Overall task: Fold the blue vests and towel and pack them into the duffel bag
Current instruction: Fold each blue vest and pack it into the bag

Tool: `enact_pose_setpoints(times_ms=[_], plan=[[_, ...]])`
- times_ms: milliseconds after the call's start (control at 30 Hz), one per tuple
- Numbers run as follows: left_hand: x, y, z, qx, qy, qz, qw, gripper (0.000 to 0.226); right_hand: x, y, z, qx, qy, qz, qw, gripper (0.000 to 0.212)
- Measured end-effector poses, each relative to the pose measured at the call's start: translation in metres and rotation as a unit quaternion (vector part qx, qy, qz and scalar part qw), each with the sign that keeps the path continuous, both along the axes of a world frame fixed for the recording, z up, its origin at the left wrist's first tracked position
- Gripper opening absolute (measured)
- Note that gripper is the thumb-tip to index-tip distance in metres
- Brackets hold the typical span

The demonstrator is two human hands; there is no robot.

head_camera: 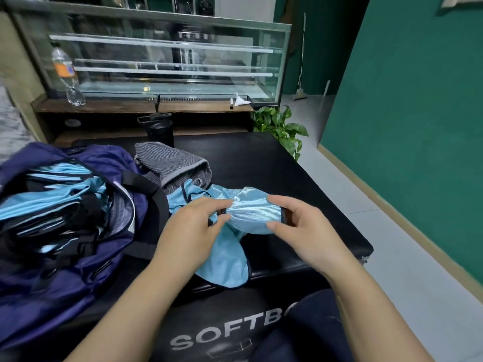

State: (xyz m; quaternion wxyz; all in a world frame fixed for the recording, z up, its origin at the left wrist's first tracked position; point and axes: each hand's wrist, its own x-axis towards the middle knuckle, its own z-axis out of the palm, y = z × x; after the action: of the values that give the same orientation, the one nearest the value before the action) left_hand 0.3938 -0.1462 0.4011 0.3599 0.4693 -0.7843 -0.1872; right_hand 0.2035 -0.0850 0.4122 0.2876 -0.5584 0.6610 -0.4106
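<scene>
Both hands pinch one blue vest (251, 215) above the black table (300, 178): the left hand (194, 226) at the vest's left end, the right hand (300, 226) at its right end, thumb below and fingers above. The vest's lower part droops over the table's near edge. The towel (172, 163) lies just behind it, touching the open bag (78, 231) at left, which holds more blue vests (60, 189). Right of the hands the table is bare up to its right edge. A dark bottle (160, 129) stands at the far edge.
</scene>
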Motion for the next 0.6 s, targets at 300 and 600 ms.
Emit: enact_pose_setpoints(times_ms=[300,600], plan=[[0.012,0.035,0.019,-0.036,-0.055,-0.030,0.997,0.011,0.011,0.032,0.013,-0.092,0.129,-0.006,0.987,0.016],[0.005,0.079,0.023,-0.023,-0.063,-0.060,0.996,0.008,0.014,0.060,0.034,-0.144,0.143,0.028,0.979,0.028]])
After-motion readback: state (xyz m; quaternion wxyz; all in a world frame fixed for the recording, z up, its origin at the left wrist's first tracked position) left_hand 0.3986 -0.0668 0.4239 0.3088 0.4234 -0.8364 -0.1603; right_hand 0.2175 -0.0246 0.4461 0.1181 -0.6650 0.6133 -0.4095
